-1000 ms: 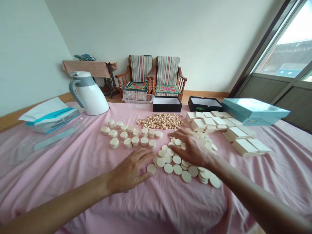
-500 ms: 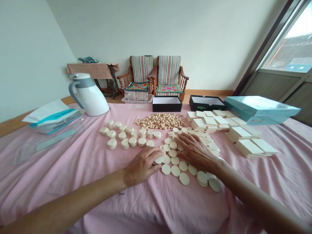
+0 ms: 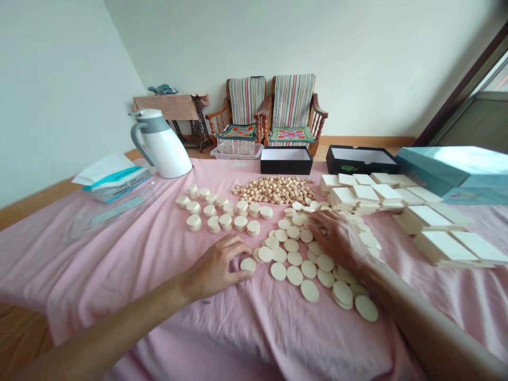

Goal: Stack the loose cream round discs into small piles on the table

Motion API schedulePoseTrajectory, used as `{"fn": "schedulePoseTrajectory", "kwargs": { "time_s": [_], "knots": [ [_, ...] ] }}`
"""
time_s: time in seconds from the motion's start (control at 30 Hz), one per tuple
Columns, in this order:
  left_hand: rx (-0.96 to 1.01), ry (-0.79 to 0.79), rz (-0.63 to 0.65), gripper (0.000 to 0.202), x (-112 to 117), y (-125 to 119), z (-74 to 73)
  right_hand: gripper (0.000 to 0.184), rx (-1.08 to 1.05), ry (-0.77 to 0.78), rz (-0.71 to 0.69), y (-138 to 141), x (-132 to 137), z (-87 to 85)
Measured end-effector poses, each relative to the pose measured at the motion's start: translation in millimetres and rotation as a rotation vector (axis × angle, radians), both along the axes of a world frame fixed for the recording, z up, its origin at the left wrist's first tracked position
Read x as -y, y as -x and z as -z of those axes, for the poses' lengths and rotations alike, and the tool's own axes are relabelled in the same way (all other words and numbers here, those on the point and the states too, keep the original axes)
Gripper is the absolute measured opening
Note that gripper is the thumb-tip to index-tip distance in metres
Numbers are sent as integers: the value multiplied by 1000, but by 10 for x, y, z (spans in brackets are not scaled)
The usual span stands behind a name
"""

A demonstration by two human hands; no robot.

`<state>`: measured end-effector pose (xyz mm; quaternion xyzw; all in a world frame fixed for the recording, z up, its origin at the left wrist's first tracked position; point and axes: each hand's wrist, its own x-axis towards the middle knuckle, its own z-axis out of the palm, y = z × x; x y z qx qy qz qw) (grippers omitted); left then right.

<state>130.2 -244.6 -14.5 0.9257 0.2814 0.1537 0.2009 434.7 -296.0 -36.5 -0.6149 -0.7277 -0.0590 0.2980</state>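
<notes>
My left hand (image 3: pixel 214 267) rests on the pink sheet with its fingers curved, the thumb beside a single cream disc (image 3: pixel 248 264) at the edge of a spread of flat loose discs (image 3: pixel 294 258). My right hand (image 3: pixel 337 238) lies over the upper part of that spread, its fingertips down among the discs. Whether those fingers grip any disc is hidden. To the left stand short stacks of discs (image 3: pixel 224 217) in loose rows. Beyond them lies a heap of small round wooden pieces (image 3: pixel 273 189). Stacked cream square tiles (image 3: pixel 440 246) fill the right side.
The pink sheet (image 3: pixel 119 275) covers the table. Along its far side are a white jug (image 3: pixel 161 145), a plastic packet (image 3: pixel 115 182), a clear plastic tub (image 3: pixel 237 151), a black box (image 3: pixel 286 160), a black lid (image 3: pixel 361 159) and a teal box (image 3: pixel 456 174). Several chairs stand behind.
My view has turned left, shifting the table rightward in the frame. My left hand has drawn back to the lone disc at the spread's edge. My right hand stays among the discs.
</notes>
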Motion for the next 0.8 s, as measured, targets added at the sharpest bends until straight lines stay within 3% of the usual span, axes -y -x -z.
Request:
{"fn": "schedulePoseTrajectory", "kwargs": {
  "time_s": [0.3,0.5,0.63,0.8],
  "knots": [
    [-4,-7,1,16,29,-32,-67,22,-41,-16,-15,30,23,-39],
    [61,-135,-199,19,-12,73,-25,22,-26,-30,-24,34,18,-18],
    [-44,-260,-269,9,-75,130,52,22,7,-15,-28,4,2,18],
    [-124,-341,-335,24,-69,140,50,21,26,-3,-28,-15,-3,37]
  ]
}}
